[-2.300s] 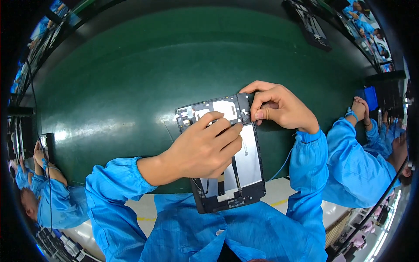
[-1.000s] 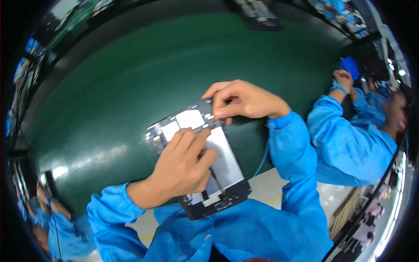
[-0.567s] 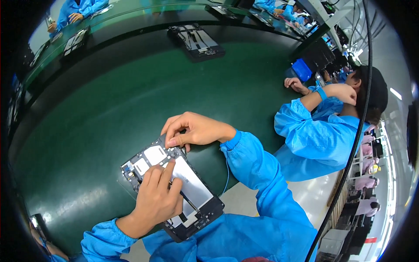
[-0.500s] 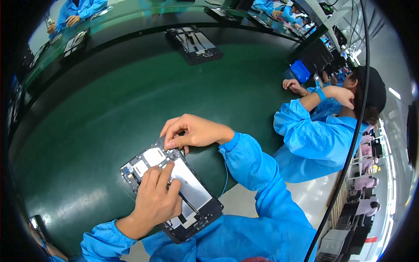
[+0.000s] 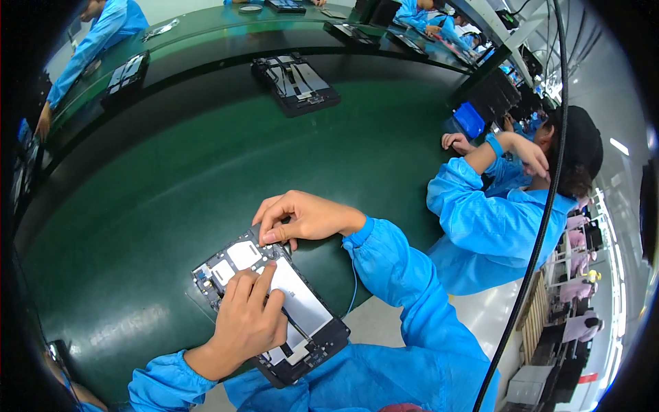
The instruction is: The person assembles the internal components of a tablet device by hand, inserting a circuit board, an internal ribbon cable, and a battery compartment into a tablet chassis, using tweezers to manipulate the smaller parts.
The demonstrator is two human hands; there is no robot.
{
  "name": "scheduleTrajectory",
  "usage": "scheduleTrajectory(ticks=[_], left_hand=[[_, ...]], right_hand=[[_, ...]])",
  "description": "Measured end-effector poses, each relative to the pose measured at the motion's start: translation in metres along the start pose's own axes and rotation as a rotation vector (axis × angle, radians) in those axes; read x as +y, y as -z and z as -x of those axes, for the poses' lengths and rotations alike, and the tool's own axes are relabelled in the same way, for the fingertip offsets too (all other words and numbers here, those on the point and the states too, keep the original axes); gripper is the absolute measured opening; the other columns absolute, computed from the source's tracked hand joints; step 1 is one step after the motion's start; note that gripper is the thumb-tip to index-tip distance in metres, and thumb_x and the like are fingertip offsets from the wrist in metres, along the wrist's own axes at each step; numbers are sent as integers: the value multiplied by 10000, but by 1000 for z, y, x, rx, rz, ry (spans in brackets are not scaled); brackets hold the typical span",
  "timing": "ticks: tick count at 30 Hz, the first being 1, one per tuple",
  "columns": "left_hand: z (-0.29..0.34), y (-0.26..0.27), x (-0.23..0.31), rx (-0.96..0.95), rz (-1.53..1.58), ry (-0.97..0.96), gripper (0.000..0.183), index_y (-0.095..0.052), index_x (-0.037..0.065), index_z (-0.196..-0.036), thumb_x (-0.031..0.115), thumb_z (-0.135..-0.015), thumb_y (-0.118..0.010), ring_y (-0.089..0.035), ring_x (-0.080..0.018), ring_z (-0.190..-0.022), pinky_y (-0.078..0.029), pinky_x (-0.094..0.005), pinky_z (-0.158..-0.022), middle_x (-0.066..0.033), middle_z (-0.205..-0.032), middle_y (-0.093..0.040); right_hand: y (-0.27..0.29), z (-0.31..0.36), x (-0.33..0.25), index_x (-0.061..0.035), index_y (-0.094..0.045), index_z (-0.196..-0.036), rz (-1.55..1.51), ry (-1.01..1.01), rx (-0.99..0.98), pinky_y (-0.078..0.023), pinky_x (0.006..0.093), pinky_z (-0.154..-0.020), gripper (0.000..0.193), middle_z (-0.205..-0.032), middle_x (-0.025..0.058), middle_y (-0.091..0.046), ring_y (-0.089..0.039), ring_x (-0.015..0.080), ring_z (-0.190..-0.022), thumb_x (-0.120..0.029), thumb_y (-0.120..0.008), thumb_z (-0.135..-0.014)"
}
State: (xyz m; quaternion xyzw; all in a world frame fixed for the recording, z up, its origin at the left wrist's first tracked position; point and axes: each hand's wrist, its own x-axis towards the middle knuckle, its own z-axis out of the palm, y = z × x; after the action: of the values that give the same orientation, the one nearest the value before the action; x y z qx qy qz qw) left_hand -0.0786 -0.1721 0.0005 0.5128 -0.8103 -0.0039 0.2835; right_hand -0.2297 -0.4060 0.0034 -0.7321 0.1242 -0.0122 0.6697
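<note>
An opened tablet (image 5: 301, 296), with dark circuit parts, pale metal plates and a flat black cable, lies slanted at the bench's near edge. My right hand (image 5: 309, 214) is closed at its far right corner, thumb on top and bent fingers against the edge. Any small part between those fingertips is hidden. Across the tablet's left side lies my left hand (image 5: 248, 317), palm down. Its index finger reaches toward the small parts near the pale plates, while the other fingers bend loosely over the tablet. A thin blue cord (image 5: 355, 281) hangs from my right cuff.
Another opened tablet (image 5: 312, 106) lies farther back on the green bench (image 5: 165, 185). More stand along the raised far strip, one tablet (image 5: 127, 74) at left. A co-worker in blue (image 5: 487, 213) sits close on my right, near a blue bin (image 5: 469, 119). A black cable (image 5: 542, 240) hangs at right.
The view has shifted slightly. Both my hands stay at nearly the same spots on the tablet. At the far left, a person in blue now stretches an arm down toward the bench side.
</note>
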Motion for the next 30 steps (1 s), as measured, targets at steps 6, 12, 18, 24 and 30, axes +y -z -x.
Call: scheduleTrajectory(ticks=[6,12,18,24,30], left_hand=[[-1,1,-2,11,13,-7,312,-643,-46,-924,109,-666,-726,-627,-403,-1051,-526,-536,-1019,-306,-1345,-674],[-1,1,-3,29,25,-17,301,-643,-43,-921,98,-668,-722,-629,-395,-1037,-524,-523,-971,-294,-1340,-678],[0,-1,-4,24,66,5,294,-634,-37,-916,87,-663,-717,-629,-388,-1025,-520,-501,-909,-294,-1349,-669],[-1,1,-2,6,33,-9,293,-628,-26,-920,94,-671,-724,-627,-412,-1055,-520,-515,-934,-306,-1336,-661],[-4,3,0,-46,-12,-4,300,-631,-23,-947,99,-689,-723,-622,-436,-1101,-507,-559,-1021,-317,-1338,-650]], right_hand=[[0,0,1,-7,-840,-1105,-4,8,2,-608,255,-686,204,-1368,151,-649,-693,135,-847,-200,-792,-1056],[0,1,2,-16,-852,-1097,8,13,-12,-605,251,-685,223,-1361,149,-658,-691,133,-854,-229,-811,-1045],[0,2,3,-17,-855,-1100,24,22,-3,-605,251,-686,230,-1371,147,-654,-692,139,-890,-236,-821,-1038],[1,2,3,-21,-858,-1099,19,15,-14,-605,251,-685,231,-1388,149,-644,-693,142,-897,-241,-823,-1036],[2,2,6,-27,-862,-1104,25,30,-22,-606,251,-689,234,-1393,144,-642,-696,141,-903,-247,-826,-1032]])
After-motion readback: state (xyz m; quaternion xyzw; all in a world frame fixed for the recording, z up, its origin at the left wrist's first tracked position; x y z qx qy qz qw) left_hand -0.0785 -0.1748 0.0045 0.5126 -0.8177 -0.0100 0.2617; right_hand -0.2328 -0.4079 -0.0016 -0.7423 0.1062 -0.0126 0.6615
